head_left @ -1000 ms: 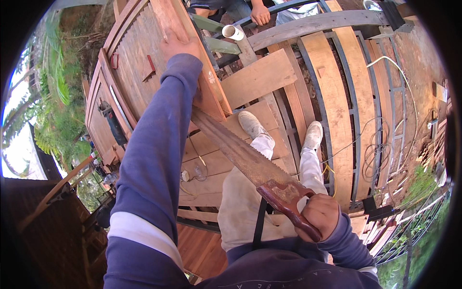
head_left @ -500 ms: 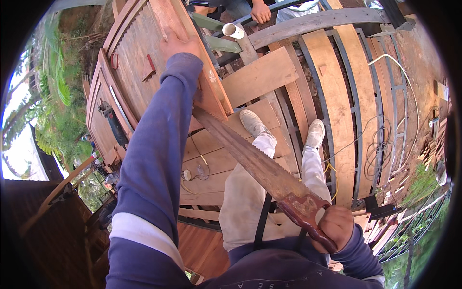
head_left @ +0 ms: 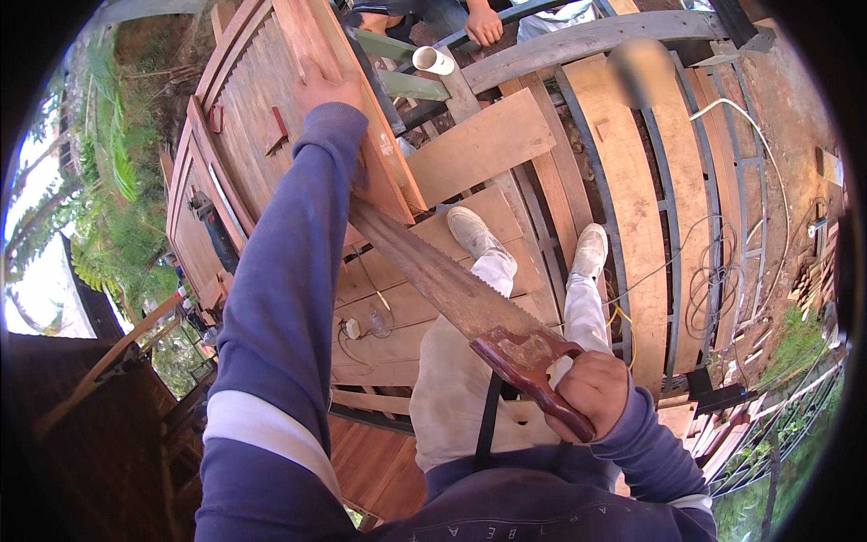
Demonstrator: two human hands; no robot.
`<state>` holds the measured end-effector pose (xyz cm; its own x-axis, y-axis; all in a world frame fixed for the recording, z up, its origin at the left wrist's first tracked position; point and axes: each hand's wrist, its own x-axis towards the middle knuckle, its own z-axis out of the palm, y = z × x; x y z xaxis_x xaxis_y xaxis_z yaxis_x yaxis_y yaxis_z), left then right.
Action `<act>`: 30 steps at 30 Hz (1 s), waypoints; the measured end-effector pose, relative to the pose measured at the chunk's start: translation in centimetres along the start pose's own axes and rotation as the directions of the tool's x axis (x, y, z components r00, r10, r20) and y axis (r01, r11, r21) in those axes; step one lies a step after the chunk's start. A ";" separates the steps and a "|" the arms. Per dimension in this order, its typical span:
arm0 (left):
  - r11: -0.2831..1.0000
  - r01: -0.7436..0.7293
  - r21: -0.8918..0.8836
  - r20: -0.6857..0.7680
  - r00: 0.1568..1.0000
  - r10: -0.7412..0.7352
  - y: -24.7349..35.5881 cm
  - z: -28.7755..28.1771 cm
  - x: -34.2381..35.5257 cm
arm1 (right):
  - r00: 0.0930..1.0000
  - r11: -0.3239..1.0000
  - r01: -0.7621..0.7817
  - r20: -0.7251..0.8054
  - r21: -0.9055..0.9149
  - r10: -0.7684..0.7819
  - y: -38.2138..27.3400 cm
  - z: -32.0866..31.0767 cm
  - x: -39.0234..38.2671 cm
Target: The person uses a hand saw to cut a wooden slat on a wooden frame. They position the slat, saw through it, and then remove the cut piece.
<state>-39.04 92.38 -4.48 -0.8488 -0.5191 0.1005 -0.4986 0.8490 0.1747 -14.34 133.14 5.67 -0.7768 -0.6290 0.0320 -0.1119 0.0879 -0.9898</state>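
My right hand (head_left: 591, 396) is closed around the reddish wooden handle of a handsaw (head_left: 433, 271). Its worn, brownish toothed blade slants up and left to the near end of a reddish-brown wooden plank (head_left: 386, 176). The blade's tip is hidden behind the plank and my left sleeve. Farther up, my left hand (head_left: 330, 90) grips this plank, which lies along the edge of a slatted wooden panel (head_left: 244, 90). Some of its fingers are hidden. On the panel lie a small red-edged wood piece (head_left: 277, 131) and a red clip-like thing (head_left: 216, 119).
A power tool (head_left: 212, 233) rests on the left panel. Loose boards (head_left: 488, 149) lie over a metal frame under my feet. A white pipe (head_left: 433, 60) stands beyond, near another person's hand (head_left: 484, 25). Cables (head_left: 713, 280) coil at right. A blurred shape (head_left: 641, 72) covers boards upper right.
The saw and my right hand have moved up and to the left, pushing the blade further past the plank. My left hand stays on the plank. A blurred shape has appeared at the upper right.
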 end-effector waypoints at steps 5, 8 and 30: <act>0.999 0.010 -0.031 0.040 0.999 -0.008 0.5 -0.7 -0.5 | 1.000 0.999 0.006 0.003 -0.038 -0.006 -0.4 -1.1 -1.6; 0.999 -0.019 -0.028 0.013 1.000 0.019 0.4 -0.5 -0.3 | 0.998 0.998 0.056 -0.024 0.013 -0.056 1.3 1.5 1.7; 0.993 0.073 -0.093 0.042 0.997 -0.070 0.7 -2.1 -1.1 | 0.955 0.942 0.235 -0.122 -0.239 -0.269 -0.8 3.6 3.7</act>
<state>-38.07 93.39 -2.42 -0.8186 -0.5724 0.0471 -0.5409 0.7959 0.2718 -14.87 127.97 6.05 -0.7874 -0.5304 0.3142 -0.4362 0.1192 -0.8919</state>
